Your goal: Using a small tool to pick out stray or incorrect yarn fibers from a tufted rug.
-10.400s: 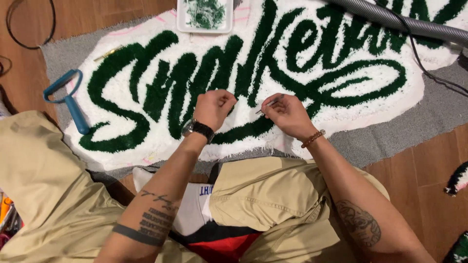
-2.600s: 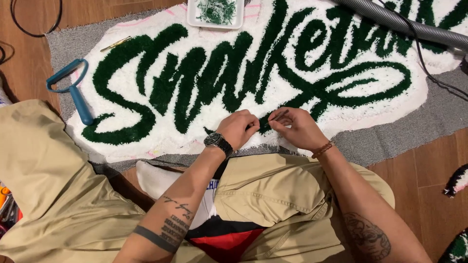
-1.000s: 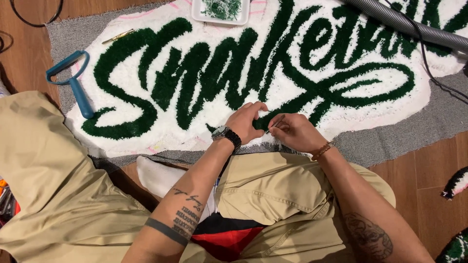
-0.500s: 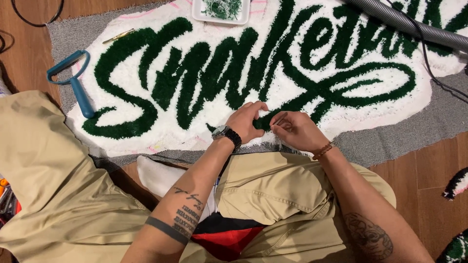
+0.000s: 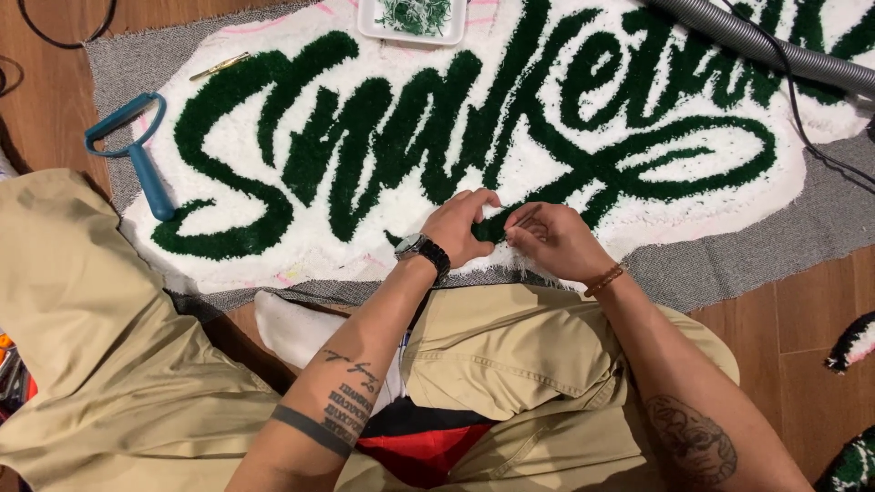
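A white tufted rug (image 5: 383, 210) with dark green script lettering lies on grey backing cloth on the wooden floor in front of my knees. My left hand (image 5: 460, 228), with a black wristwatch, presses its fingertips into the pile at the rug's near edge. My right hand (image 5: 551, 239), wearing a bead bracelet, sits right beside it with fingers pinched on the green pile. Whether a small tool is between those fingers is hidden. The two hands almost touch.
A blue handled scraper tool (image 5: 137, 155) lies at the rug's left end, a thin yellow tool (image 5: 219, 66) behind it. A white tray of green yarn scraps (image 5: 415, 18) sits at the far edge. A grey vacuum hose (image 5: 766, 41) crosses the top right.
Both hands came down from the middle of the lettering to the rug's near edge and closed in together. Over the last second they have barely shifted.
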